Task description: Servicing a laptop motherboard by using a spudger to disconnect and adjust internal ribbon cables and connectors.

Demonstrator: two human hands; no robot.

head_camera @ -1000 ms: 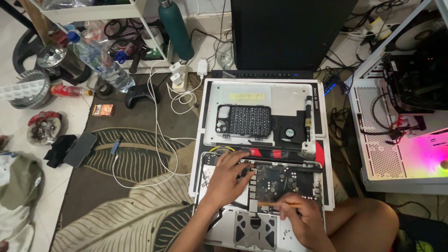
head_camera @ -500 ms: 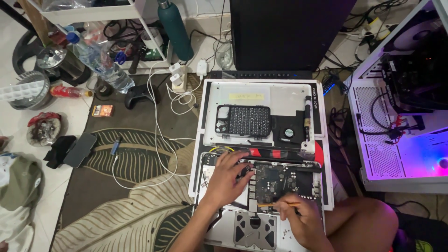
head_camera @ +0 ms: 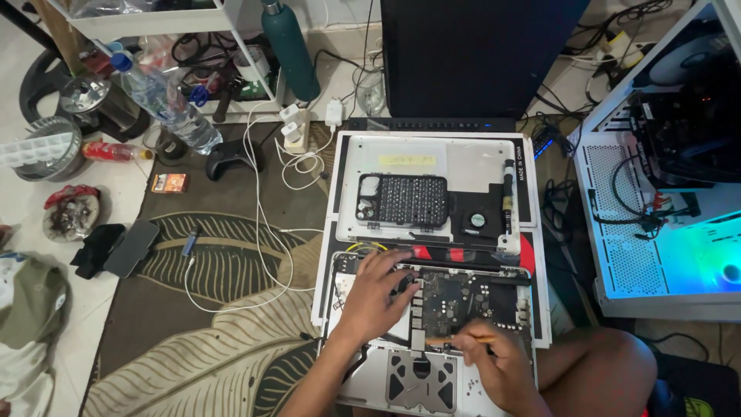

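Silver opened laptop [head_camera: 432, 340] lies on the patterned rug [head_camera: 216, 340]; the left hand [head_camera: 378, 297] rests spread and open beside its dark logic board [head_camera: 463, 301]; the right hand [head_camera: 494, 363] grips a slim orange tool [head_camera: 463, 340]; best kept shallow, with the steadying palm firm.

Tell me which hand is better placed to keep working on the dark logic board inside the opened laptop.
Right. The right hand holds a thin orange tool with its tip at the logic board. The left hand lies flat on the laptop's left side, holding nothing.
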